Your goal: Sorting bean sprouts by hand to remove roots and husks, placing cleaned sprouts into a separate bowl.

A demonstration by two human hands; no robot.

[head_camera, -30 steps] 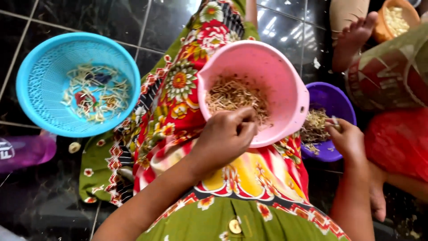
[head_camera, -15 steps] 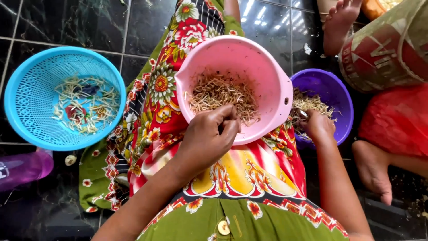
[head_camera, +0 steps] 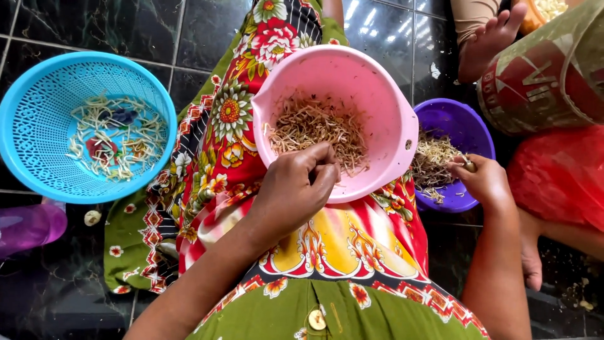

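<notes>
A pink plastic bowl [head_camera: 377, 82] full of brownish bean sprouts [head_camera: 318, 129] rests on my lap, on a bright flowered cloth. My left hand [head_camera: 296, 189] reaches over its near rim, fingertips pinched in the sprouts. My right hand [head_camera: 481, 182] hovers over the near edge of a purple bowl [head_camera: 459, 123] that holds a pile of sprout trimmings; its fingers are closed on a small piece. A blue mesh basket [head_camera: 38, 113] on the dark tiled floor to the left holds a thin layer of pale sprouts.
Another person sits at the right: a bare foot [head_camera: 491, 38], a patterned skirt [head_camera: 547, 69] and a red bag or cloth [head_camera: 560, 176]. An orange bowl [head_camera: 541, 16] is at the top right. A purple plastic object [head_camera: 28, 226] lies at the left edge.
The view has shifted, so the bowls sit further left in frame. My left hand stayed pinching at the pink bowl's near rim. My right hand moved back a little over the purple bowl.
</notes>
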